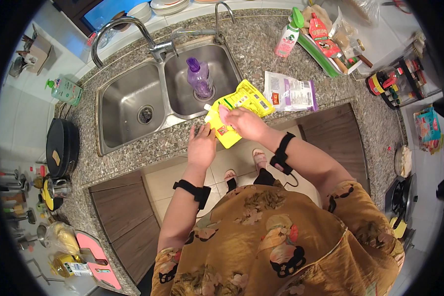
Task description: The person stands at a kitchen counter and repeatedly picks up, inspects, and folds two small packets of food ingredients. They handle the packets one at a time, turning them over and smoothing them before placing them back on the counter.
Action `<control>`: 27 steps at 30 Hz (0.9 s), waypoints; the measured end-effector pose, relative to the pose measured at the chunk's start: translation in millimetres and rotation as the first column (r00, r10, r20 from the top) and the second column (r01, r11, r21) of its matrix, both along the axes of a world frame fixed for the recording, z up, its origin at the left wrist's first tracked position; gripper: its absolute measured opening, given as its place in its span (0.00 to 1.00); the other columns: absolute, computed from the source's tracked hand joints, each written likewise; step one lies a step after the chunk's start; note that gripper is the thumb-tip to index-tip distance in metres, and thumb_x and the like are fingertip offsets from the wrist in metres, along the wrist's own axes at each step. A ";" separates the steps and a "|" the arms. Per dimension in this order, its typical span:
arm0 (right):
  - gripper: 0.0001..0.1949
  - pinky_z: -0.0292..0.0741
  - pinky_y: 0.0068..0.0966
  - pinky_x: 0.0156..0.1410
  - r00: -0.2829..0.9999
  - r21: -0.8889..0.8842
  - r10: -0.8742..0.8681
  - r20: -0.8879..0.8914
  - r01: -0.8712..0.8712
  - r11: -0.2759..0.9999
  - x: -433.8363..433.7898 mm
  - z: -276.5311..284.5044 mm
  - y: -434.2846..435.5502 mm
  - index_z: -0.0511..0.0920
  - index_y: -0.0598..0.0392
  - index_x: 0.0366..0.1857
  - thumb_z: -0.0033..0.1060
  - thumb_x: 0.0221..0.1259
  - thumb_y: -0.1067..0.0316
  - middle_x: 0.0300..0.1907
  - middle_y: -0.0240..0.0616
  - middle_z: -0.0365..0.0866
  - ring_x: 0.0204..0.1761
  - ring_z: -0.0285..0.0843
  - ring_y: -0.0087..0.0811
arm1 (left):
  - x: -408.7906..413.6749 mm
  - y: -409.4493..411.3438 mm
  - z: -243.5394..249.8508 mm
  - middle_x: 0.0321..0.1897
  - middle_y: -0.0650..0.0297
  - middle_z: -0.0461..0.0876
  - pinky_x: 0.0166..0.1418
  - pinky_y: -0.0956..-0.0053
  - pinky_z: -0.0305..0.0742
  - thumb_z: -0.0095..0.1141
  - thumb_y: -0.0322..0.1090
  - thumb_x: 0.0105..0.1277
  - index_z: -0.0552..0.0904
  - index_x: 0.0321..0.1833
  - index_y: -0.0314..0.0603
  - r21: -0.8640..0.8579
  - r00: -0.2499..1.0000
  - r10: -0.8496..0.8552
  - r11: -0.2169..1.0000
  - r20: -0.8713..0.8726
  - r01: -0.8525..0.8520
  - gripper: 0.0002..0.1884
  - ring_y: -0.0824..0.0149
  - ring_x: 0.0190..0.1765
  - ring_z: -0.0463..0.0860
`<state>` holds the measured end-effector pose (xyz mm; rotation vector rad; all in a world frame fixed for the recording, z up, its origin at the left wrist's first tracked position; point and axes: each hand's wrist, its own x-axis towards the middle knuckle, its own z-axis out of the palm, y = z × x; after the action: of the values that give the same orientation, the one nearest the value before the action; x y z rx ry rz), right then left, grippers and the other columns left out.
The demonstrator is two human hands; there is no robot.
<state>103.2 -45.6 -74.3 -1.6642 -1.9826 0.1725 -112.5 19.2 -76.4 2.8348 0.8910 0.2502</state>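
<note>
A yellow spouted pouch (257, 100) with a white cap lies at the sink's front rim, its lower end jutting past the counter edge. My left hand (202, 144) holds its near-left edge. Over the pouch's middle, my right hand (246, 122) is closed on a pink cloth (225, 113), pressed to the printed face; part of the cloth is hidden by the fingers. Just right of the pouch rests a white and purple plastic bag (290, 90). Behind it, a purple translucent bottle (199, 79) stands in the right basin of the steel sink (131, 98).
A chrome faucet (124, 22) arches over the left basin. To the right stand a green-topped spray bottle (289, 33) and a tray (325, 63) of packets. At left are a soap pump bottle (66, 90), a black electric pan (62, 148) and a pink cutting board (96, 255).
</note>
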 end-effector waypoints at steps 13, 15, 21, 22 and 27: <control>0.24 0.71 0.41 0.68 0.971 -0.041 -0.208 -0.118 0.204 0.978 -73.1 -4.9 30.8 0.71 0.57 0.66 0.52 0.67 0.65 0.60 0.47 0.77 0.64 0.73 0.47 | 39.8 30.3 54.0 0.66 0.55 0.80 0.80 0.39 0.49 0.50 0.38 0.75 0.82 0.63 0.40 -0.078 0.989 -0.088 0.992 0.120 0.098 0.19 0.52 0.71 0.77; 0.27 0.69 0.40 0.72 0.951 -0.217 -0.230 -0.204 0.185 0.958 -65.1 -23.2 40.9 0.63 0.56 0.73 0.50 0.69 0.65 0.67 0.50 0.72 0.68 0.71 0.47 | 71.7 38.7 51.4 0.66 0.54 0.80 0.80 0.38 0.48 0.47 0.43 0.76 0.82 0.63 0.40 -0.219 0.981 -0.193 0.958 -0.010 0.187 0.21 0.52 0.70 0.77; 0.22 0.69 0.38 0.73 0.980 -0.130 -0.193 -0.052 0.185 0.974 -66.3 -45.1 20.1 0.71 0.52 0.68 0.48 0.71 0.68 0.66 0.49 0.74 0.67 0.72 0.48 | 128.2 46.2 54.3 0.53 0.47 0.87 0.79 0.46 0.53 0.35 0.58 0.80 0.88 0.52 0.36 -0.404 0.879 -0.195 0.915 -0.435 0.003 0.33 0.48 0.60 0.84; 0.20 0.74 0.39 0.69 0.966 -0.419 -0.211 -0.151 0.131 0.899 -66.8 7.5 13.7 0.76 0.52 0.64 0.52 0.67 0.69 0.61 0.50 0.78 0.62 0.77 0.52 | 120.7 51.2 51.9 0.53 0.47 0.87 0.80 0.46 0.52 0.35 0.58 0.80 0.88 0.52 0.36 -0.401 0.879 -0.176 0.916 -0.442 -0.018 0.33 0.48 0.60 0.84; 0.15 0.74 0.38 0.68 0.996 -0.210 -0.068 0.057 0.079 0.974 -50.9 -6.2 -9.7 0.83 0.54 0.51 0.55 0.61 0.70 0.57 0.47 0.81 0.61 0.78 0.47 | 111.4 40.4 61.2 0.70 0.44 0.75 0.84 0.45 0.41 0.29 0.56 0.81 0.80 0.66 0.32 -0.364 0.868 -0.210 0.931 -0.451 0.036 0.34 0.52 0.73 0.74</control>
<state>52.3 -55.2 -80.6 -1.8896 -1.9926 0.3290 -1.1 59.6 -15.1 2.6301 0.7271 -0.6059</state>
